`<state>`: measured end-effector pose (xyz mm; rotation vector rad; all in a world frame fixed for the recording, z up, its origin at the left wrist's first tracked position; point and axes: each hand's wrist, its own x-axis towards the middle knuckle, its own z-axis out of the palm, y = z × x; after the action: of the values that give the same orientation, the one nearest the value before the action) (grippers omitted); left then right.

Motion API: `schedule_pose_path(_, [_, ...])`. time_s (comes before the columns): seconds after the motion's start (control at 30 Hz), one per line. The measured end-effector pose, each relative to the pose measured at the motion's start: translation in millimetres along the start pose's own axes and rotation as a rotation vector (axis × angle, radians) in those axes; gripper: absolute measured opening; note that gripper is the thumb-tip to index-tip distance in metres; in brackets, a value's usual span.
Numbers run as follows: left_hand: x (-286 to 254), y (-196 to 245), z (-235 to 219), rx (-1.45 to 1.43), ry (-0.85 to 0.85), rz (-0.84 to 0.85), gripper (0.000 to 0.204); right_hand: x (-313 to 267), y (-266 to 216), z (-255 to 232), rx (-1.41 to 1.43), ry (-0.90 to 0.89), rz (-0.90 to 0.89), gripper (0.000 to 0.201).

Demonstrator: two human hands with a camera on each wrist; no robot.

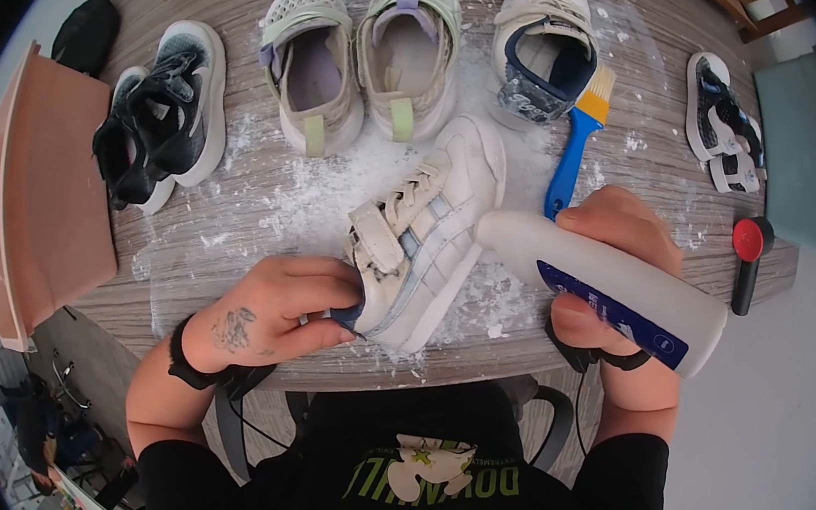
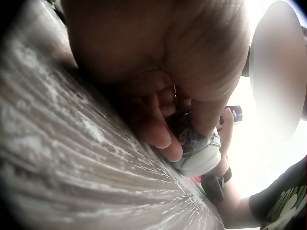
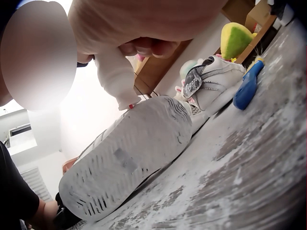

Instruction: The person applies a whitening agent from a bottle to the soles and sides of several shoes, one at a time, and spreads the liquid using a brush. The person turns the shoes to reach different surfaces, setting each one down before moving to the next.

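My left hand (image 1: 266,309) grips the heel of a white child's sneaker (image 1: 444,249), fingers at its collar and thumb at the back. The sneaker lies tipped on its side over the table, toe pointing away. Its sole (image 3: 124,158) faces the right wrist camera, coated in white with dark tread marks. My right hand (image 1: 628,225) holds a white squeeze bottle (image 1: 668,310) with a dark blue label, tilted so its narrow end is at the sneaker's sole edge. A small red tip shows on the nozzle in the right wrist view.
White powder is scattered over the wood-grain table (image 1: 260,228). A matching sneaker (image 1: 542,54) stands beyond, beside a blue-handled brush (image 1: 573,153). Pale mesh shoes (image 1: 405,63), black shoes (image 1: 172,117) and sandals (image 1: 725,125) stand around. A pink bin (image 1: 53,194), teal bin (image 1: 807,149) and red-topped scoop (image 1: 750,244) flank them.
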<state>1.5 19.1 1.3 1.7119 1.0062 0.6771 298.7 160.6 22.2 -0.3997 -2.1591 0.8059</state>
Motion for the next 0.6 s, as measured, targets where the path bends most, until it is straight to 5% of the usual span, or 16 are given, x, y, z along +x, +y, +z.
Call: schedule_pose_path(0.6, [-1,-3,1,-0.007,0.004,0.024,0.025,0,-22,1,-0.041,-0.074,0.092,0.046])
